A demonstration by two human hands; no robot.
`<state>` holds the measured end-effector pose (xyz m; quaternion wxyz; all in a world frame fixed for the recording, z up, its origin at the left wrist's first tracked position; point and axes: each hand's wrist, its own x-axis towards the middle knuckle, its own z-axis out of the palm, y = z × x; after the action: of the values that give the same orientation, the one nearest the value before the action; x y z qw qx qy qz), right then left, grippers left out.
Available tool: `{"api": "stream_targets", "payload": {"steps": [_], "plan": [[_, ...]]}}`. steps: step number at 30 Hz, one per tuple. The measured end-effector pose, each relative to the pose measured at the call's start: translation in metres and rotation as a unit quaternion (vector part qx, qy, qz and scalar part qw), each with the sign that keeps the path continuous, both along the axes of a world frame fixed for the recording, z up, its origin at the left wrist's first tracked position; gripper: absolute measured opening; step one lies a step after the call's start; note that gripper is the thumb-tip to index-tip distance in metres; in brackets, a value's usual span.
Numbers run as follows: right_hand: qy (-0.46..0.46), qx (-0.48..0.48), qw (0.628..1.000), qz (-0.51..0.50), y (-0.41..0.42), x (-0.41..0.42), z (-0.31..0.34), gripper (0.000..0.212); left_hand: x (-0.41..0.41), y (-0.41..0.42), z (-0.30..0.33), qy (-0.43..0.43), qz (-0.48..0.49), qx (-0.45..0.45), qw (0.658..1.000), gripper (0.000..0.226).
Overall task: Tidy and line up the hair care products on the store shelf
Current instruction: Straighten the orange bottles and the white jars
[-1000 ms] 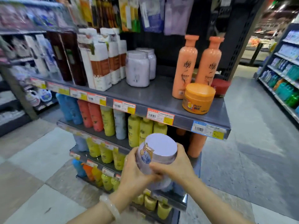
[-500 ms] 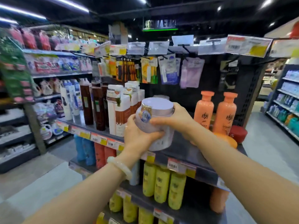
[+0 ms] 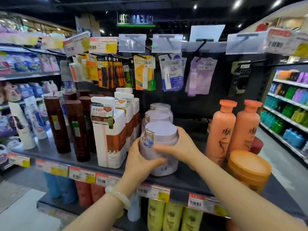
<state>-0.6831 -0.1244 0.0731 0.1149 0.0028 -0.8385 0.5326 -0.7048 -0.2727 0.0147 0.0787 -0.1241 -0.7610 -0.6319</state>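
Lilac jar (image 3: 164, 148) at the front edge of the shelf (image 3: 183, 179), base seemingly just down on the grey surface, directly ahead of two matching jars (image 3: 160, 114) running back toward the rear panel. To finish well: square up on that column, label tag to the aisle, base flat before letting go, front face level with the white boxed bottle (image 3: 110, 139) just to the left. Worth keeping clear of that box, and worth leaving the gap toward the orange bottles (image 3: 233, 130) and the orange tub (image 3: 248, 169) near the right front corner, so no neighbour gets nudged. Probably best released one side at a time, with a slight twist only if the tag sits off-centre. Left hand (image 3: 141, 162) cupped round the lower left of the jar, thumb across the front wall, fingers (image 3: 158, 160) curled close together and pressed to the plastic. Right hand (image 3: 181, 145) wrapped round the upper right just under the lid, thumb across the front toward the left hand, the other digits bent round the far side and mostly hidden. Both grips closed and snug, not spread. Pale bangle (image 3: 118, 196) on the left wrist, clear of the shelf lip and the price tags (image 3: 153, 192).
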Motion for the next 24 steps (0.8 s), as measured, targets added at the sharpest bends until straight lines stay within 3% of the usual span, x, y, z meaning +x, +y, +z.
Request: {"api": "stream_targets", "payload": {"steps": [2, 6, 11, 24], "plan": [[-0.032, -0.005, 0.999, 0.012, 0.01, 0.005, -0.009, 0.097, -0.002, -0.005, -0.004, 0.008, -0.02, -0.01, 1.0, 0.103], [-0.067, -0.004, 0.998, 0.009, 0.019, 0.018, -0.04, 0.073, -0.006, -0.013, -0.005, 0.036, -0.073, -0.067, 0.994, 0.116], [-0.038, 0.007, 0.999, -0.018, 0.01, 0.011, -0.048, 0.064, -0.014, -0.022, -0.001, 0.045, -0.09, -0.077, 0.992, 0.11], [-0.034, 0.026, 0.999, -0.03, -0.006, 0.004, -0.053, 0.069, -0.017, -0.033, -0.007, 0.044, -0.064, -0.076, 0.994, 0.13]]}}
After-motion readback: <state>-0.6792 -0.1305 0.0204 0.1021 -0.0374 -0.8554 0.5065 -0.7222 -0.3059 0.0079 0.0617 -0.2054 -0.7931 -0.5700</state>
